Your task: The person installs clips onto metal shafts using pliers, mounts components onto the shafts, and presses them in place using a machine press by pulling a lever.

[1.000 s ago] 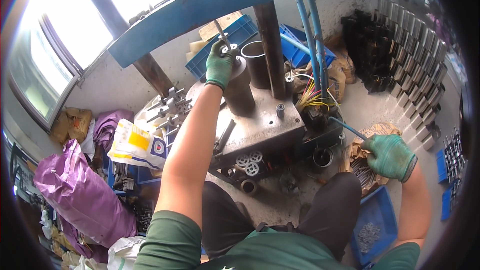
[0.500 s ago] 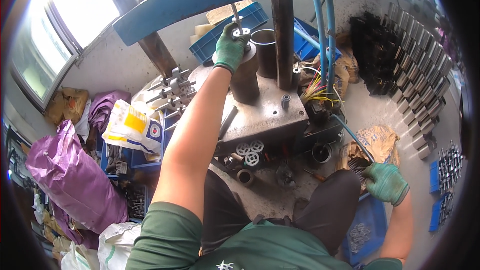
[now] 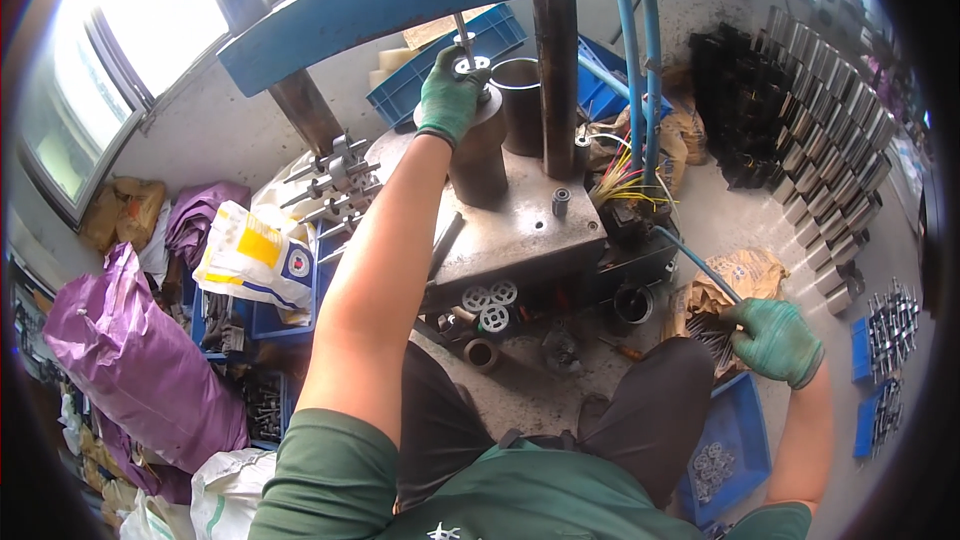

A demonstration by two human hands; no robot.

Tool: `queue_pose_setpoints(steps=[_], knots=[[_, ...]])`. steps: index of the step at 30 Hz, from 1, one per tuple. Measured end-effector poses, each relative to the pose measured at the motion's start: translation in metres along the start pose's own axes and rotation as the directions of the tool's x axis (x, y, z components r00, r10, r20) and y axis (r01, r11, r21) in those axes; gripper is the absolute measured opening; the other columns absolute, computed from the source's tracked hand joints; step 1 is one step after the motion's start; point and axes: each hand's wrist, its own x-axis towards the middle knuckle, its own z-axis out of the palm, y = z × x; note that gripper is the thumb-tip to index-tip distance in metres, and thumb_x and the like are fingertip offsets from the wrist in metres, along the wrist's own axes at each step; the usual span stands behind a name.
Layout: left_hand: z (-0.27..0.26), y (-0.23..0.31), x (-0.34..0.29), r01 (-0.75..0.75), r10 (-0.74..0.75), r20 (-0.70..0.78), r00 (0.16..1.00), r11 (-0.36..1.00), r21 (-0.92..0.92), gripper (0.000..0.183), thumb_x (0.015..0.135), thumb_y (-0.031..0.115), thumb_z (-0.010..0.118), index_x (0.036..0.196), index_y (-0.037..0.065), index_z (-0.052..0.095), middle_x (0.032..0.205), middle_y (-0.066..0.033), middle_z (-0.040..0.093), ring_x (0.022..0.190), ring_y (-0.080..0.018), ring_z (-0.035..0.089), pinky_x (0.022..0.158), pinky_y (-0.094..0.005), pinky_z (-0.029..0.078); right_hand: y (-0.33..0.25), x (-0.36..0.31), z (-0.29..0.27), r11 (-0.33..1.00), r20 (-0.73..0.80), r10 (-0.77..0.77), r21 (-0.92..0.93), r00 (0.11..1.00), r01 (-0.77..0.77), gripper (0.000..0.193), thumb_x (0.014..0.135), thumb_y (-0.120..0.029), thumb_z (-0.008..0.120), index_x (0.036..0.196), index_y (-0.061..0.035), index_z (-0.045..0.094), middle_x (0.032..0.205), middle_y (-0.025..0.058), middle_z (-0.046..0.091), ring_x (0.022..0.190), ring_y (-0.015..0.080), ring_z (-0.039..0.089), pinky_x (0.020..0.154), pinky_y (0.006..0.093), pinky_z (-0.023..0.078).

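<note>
In a green work glove, my left hand (image 3: pixel 448 95) is closed around a metal disc with holes (image 3: pixel 473 66), which sits on an upright rod (image 3: pixel 462 28). Beneath that hand stands a thick steel cylinder (image 3: pixel 478 172) on the press bed (image 3: pixel 510 245). The fingers partly cover the disc and whatever is under it. Low on the right, my right hand (image 3: pixel 780 343), gloved too, wraps around the end of a blue lever (image 3: pixel 705 269) that runs down from the press.
A blue beam (image 3: pixel 410 0) crosses above my left hand, between dark posts (image 3: pixel 556 85). Several slotted discs (image 3: pixel 493 317) lie below the bed's front edge. A blue bin (image 3: pixel 757 420) with small metal parts is beside my right knee. Metal tubes (image 3: pixel 825 145) stand stacked at right.
My right hand has risen in the picture with the lever's end, away from my body. My left hand keeps its place at the disc. The whole view has shifted slightly.
</note>
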Motion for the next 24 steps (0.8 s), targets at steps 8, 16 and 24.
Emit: queue_pose_setpoints(steps=[8,16,24], knots=[[-0.005,-0.009,0.009,-0.018,0.018,-0.011,1.0,0.999,0.038,0.048,0.092,0.012,0.083,0.135,0.014,0.061,0.084,-0.0071,0.072,0.066,-0.0133,0.069,0.059,-0.03,0.057,-0.008,0.012,-0.015,0.993,-0.088,0.074,0.098,0.993,-0.066,0.036,0.083,-0.016,0.062,0.11,0.0006,0.077,0.104,0.0248,0.074,0.097,0.0413,0.073,0.091,0.0463,0.059],[-0.007,-0.009,0.011,-0.02,0.021,-0.017,1.0,0.997,0.076,0.047,0.092,0.005,0.081,0.133,0.012,0.061,0.097,-0.0073,0.071,0.076,-0.014,0.07,0.063,-0.0293,0.06,0.02,0.146,-0.083,0.972,-0.832,-0.232,-0.21,0.504,0.101,0.027,0.097,-0.011,0.068,0.122,0.0008,0.071,0.115,0.0196,0.075,0.106,0.0338,0.075,0.094,0.0387,0.059],[-0.004,-0.004,0.005,0.023,-0.023,-0.006,1.0,0.999,-0.024,0.049,0.092,0.014,0.085,0.135,0.013,0.062,0.082,-0.0063,0.071,0.066,-0.0115,0.067,0.058,-0.0307,0.056,0.019,0.127,-0.078,0.995,-0.743,-0.095,-0.082,0.662,0.051,0.034,0.096,-0.012,0.066,0.126,0.0034,0.07,0.123,0.0212,0.074,0.113,0.0338,0.074,0.099,0.0394,0.058]])
